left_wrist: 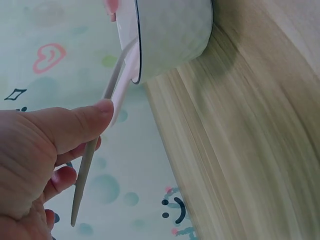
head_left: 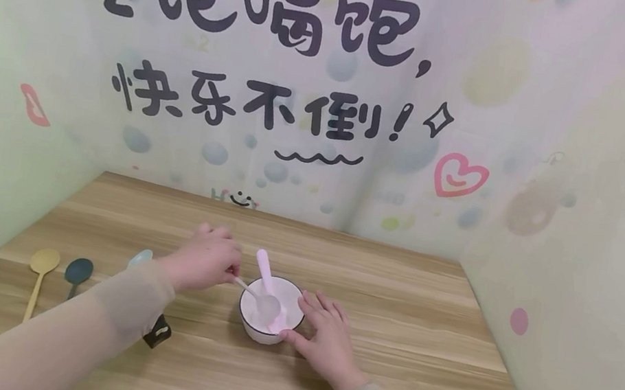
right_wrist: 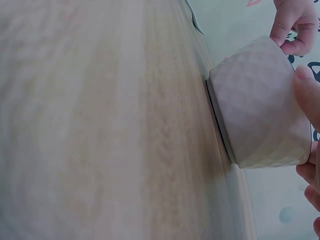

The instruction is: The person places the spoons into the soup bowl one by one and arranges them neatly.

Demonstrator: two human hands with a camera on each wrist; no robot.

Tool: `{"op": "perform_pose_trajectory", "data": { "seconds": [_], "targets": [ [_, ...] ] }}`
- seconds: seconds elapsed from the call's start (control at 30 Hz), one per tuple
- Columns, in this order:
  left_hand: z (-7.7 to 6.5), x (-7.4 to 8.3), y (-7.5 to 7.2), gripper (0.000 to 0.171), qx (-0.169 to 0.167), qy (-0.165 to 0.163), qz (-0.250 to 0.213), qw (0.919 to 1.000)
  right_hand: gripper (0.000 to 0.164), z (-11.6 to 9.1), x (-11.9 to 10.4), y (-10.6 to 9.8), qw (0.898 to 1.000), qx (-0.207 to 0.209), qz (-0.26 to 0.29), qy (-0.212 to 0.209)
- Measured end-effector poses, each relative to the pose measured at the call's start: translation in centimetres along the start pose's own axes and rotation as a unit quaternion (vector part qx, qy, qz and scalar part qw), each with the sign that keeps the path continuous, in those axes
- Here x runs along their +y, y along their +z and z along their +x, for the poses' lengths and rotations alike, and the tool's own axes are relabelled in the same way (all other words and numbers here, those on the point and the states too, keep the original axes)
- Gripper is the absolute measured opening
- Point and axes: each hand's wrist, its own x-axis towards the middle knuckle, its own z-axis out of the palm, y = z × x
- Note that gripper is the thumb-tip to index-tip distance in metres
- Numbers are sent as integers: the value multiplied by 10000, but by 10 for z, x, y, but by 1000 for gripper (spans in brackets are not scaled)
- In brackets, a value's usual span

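Observation:
My left hand point(head_left: 207, 259) pinches the handle of a pale grey spoon point(left_wrist: 86, 172) between thumb and fingers. The spoon's rounded head lies inside a white bowl point(head_left: 262, 337) with a dark rim and a faceted outer wall. A pink spoon point(head_left: 264, 266) also rests in this bowl, its handle leaning out over the far rim. On the bowl's right side, my right hand point(head_left: 328, 337) holds the rim, thumb towards the near side and fingers towards the far side. In the right wrist view, the thumb lies against the outer wall.
To the left on the wooden table point(head_left: 423, 312) lie a yellow spoon point(head_left: 45, 261) and a dark blue spoon point(head_left: 79, 270). A light blue spoon point(head_left: 141, 257) is partly hidden behind the left sleeve. Printed walls point(head_left: 321, 182) enclose the table at the back and sides.

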Motion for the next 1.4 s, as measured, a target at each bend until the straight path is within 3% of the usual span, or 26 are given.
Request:
{"op": "perform_pose_trajectory", "data": {
  "seconds": [0.4, 0.9, 1.17, 1.4],
  "targets": [
    [11, 0, 11, 16, -17, 233, 21, 9997, 76, -1, -3, -3, 10000, -34, 9, 8],
    [23, 8, 13, 17, -9, 705, 205, 9973, 77, -1, -1, -2, 9999, 31, 122, -24],
    [26, 9, 18, 17, -23, 772, 193, 9968, 75, -2, 0, -1, 10000, 38, 78, -30],
    [26, 8, 28, 21, 278, 840, 339, 9955, 74, -1, 0, -1, 9999, 54, 79, -33]
  ]
}}
